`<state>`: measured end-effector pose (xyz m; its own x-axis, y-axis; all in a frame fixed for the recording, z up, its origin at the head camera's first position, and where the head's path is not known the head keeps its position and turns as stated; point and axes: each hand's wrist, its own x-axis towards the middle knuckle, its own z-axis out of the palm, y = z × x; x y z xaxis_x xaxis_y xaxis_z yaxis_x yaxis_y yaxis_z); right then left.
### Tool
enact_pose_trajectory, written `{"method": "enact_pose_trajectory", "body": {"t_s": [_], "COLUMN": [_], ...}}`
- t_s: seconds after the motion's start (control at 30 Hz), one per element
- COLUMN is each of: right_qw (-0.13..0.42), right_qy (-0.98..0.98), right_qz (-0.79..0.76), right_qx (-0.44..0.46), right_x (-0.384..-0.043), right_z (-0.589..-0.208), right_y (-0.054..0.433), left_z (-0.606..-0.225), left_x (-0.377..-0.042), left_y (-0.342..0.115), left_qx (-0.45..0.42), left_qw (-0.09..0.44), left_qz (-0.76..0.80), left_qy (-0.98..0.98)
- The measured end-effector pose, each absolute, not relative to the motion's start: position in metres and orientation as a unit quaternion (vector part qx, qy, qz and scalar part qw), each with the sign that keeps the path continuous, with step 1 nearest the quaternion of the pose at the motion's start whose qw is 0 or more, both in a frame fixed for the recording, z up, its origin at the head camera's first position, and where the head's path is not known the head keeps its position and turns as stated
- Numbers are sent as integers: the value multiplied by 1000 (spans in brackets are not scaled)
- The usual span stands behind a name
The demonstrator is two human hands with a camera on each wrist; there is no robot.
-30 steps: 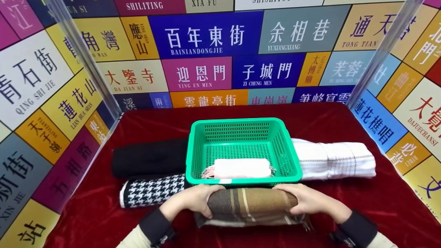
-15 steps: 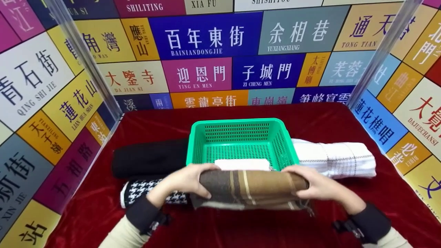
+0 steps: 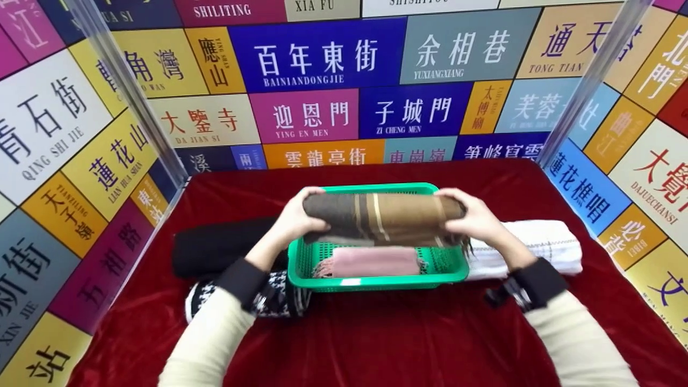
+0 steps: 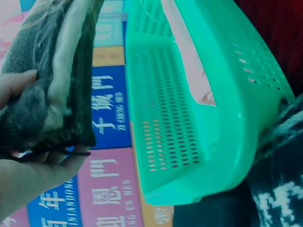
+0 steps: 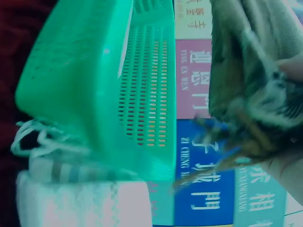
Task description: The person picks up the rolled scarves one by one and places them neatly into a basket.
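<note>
A rolled brown and grey plaid scarf (image 3: pixel 392 217) with fringe is held level above the green basket (image 3: pixel 376 282). My left hand (image 3: pixel 299 217) grips its left end, thumb on the near side, and my right hand (image 3: pixel 473 217) grips the other end the same way. In the left wrist view the fingers (image 4: pixel 57 165) wrap under the scarf's end (image 4: pixel 52 94). The right wrist view has loose fringe (image 5: pixel 246 137) hanging from the opposite end. A folded pink scarf (image 3: pixel 376 263) lies in the basket at its near side. The raised scarf hides the basket's back part.
Left of the basket lie a black roll (image 3: pixel 226 247) and a black-and-white houndstooth roll (image 3: pixel 293 295), partly behind my left arm. A white striped roll (image 3: pixel 543 247) lies on the right. Dark red cloth (image 3: pixel 408 333) covers the table; patterned sign walls (image 3: pixel 322 59) stand behind and beside it.
Both hands have lifted the plaid scarf from in front of the basket, up and forward over it. The basket and the other rolls stay about where they were.
</note>
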<state>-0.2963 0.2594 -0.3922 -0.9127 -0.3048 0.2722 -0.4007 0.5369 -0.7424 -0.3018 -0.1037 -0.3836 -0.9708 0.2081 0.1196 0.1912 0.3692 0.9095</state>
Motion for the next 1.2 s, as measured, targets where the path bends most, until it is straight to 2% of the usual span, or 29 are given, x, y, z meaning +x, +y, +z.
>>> {"method": "enact_pose_trajectory", "body": {"t_s": [0.17,0.33,0.53,0.73,1.0,1.2], "right_qw": [48,29,28,50,-16,-82], "right_qy": [-903,-938,-970,-975,-973,-966], "right_qz": [381,270,100,-45,-104,-77], "right_qx": [194,216,219,211,207,234], "right_x": [-331,-356,-372,-378,-377,-379], "right_z": [-397,-403,-415,-428,-436,-437], "right_y": [251,240,225,206,195,193], "left_z": [-394,-406,-417,-429,-437,-438], "left_x": [-328,-350,-364,-366,-367,-360], "left_y": [-97,-92,-80,-62,-45,-43], "left_qx": [102,111,116,104,83,68], "left_qw": [-25,-26,-6,-29,22,106], "left_qz": [496,397,220,10,-105,-81], "left_qy": [862,911,968,994,991,989]}}
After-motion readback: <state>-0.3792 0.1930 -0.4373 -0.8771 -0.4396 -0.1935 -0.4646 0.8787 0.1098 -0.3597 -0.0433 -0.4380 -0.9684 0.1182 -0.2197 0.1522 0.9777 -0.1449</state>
